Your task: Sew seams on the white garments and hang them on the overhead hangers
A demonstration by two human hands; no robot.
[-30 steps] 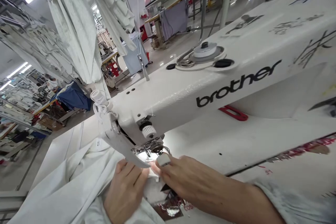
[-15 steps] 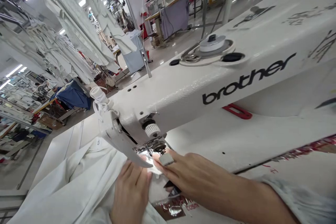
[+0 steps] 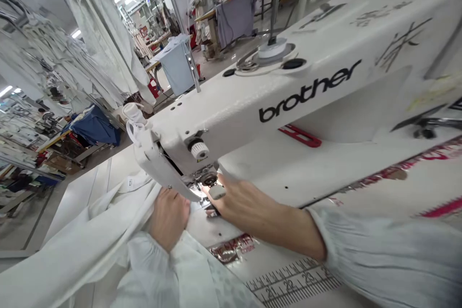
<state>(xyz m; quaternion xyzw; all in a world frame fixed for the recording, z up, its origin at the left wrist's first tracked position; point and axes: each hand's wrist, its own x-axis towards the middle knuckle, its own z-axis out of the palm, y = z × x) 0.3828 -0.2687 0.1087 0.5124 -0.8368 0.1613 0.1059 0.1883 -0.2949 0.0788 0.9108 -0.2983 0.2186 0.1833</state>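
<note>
A white Brother sewing machine (image 3: pixel 303 82) runs across the view, its needle end at the lower left. White fabric (image 3: pixel 90 240) lies on the machine bed and spills toward the lower left. My left hand (image 3: pixel 169 216) lies flat on the fabric just below the presser foot, fingers stretched toward the needle. My right hand (image 3: pixel 241 204) reaches in from the right, its fingertips pressed on the fabric at the needle, with a grey thimble-like band (image 3: pixel 216 192) on one finger. The needle area is partly hidden behind the machine's face plate.
A printed ruler strip (image 3: pixel 288 284) runs along the table's near edge. White garments (image 3: pixel 104 33) hang overhead at the left. Other work tables, a blue cloth pile (image 3: pixel 94 127) and people stand in the background. A thread bobbin winder (image 3: pixel 270 53) sits on top of the machine.
The camera has shifted, bringing my sleeves and the ruler strip into view. Both hands have slid up closer to the needle, the left hand further under the machine head.
</note>
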